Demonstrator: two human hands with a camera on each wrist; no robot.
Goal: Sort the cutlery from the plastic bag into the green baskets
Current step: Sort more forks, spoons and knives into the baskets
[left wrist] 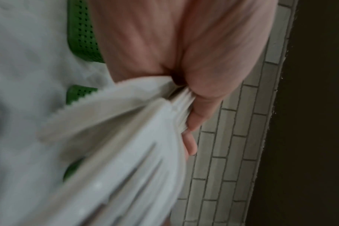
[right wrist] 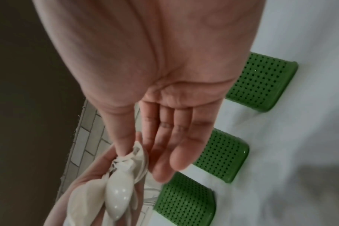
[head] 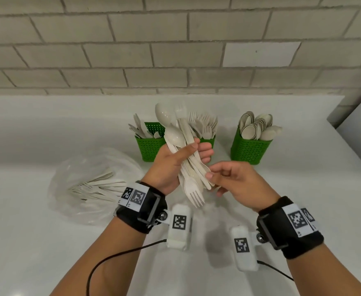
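Note:
My left hand (head: 200,149) grips a mixed bundle of cream cutlery (head: 189,165), with spoon bowls pointing up and a fork's tines pointing down; the left wrist view shows the bundle (left wrist: 126,137) blurred. My right hand (head: 214,180) is at the bundle's lower end. Its thumb (right wrist: 122,146) and forefinger pinch the tip of one piece, and the other fingers lie nearly straight. Behind stand three green baskets: the left basket (head: 148,150) holds knives, the middle basket (head: 208,141) holds forks and is partly hidden, and the right basket (head: 250,149) holds spoons. The plastic bag (head: 90,184) lies left with several pieces inside.
The white counter (head: 47,129) ends at a grey brick wall (head: 175,50) behind the baskets and at an edge on the right (head: 350,154). Black cables (head: 111,257) trail from the wrist cameras across the near counter.

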